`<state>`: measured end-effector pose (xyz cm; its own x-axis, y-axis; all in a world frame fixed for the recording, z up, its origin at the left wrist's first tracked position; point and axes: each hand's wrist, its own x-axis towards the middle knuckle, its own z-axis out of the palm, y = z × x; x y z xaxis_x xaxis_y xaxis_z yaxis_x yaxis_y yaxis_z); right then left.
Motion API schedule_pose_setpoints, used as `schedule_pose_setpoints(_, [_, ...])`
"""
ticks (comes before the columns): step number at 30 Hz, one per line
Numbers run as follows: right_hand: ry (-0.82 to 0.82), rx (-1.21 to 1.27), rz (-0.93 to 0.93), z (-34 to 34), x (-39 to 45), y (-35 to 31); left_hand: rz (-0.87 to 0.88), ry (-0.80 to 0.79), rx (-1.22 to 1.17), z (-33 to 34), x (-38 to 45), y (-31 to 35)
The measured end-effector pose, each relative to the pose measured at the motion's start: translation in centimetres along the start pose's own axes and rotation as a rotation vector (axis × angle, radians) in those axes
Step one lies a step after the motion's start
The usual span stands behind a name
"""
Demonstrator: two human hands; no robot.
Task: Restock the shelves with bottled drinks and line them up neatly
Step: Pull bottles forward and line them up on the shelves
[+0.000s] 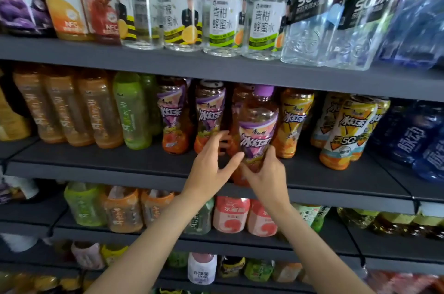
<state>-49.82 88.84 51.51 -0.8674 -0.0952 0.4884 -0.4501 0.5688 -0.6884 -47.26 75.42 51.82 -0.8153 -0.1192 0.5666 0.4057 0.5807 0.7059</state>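
An iced-tea bottle with a purple cap and purple label point(257, 130) stands at the front edge of the middle shelf point(120, 164). My right hand point(266, 173) grips its lower part from the right. My left hand point(211, 164) is spread beside it on the left, thumb touching the bottle's base, fingers reaching back toward another purple-label bottle point(209, 113). A third purple-label bottle point(171, 113) stands further left. Yellow-label tea bottles point(293, 120) are on the right.
Orange bottles point(67, 106) and a green bottle point(131, 108) fill the middle shelf's left, blue bottles point(413, 135) its right. Clear water and soda bottles point(310, 17) line the shelf above. Lower shelves hold pink bottles point(230, 214) and mixed drinks. The upper shelf edge point(216, 70) hangs just over the caps.
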Motion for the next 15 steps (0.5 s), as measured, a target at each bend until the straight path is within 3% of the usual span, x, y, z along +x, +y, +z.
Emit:
schedule_pose_setpoints(6, [-0.098, 0.003, -0.055, 7.0, -2.2, -6.5, -0.034, 0.1, 0.031, -6.5, -0.7, -2.2])
schedule_pose_setpoints(11, [-0.337, 0.241, -0.022, 10.5, -0.5, -10.4, -0.108, 0.105, 0.119, -14.1, -0.3, -6.1])
schedule_pose_setpoints(15, [-0.139, 0.088, 0.142, 13.0, 1.6, -10.5, -0.16, 0.054, 0.101, -18.2, 0.4, -8.6])
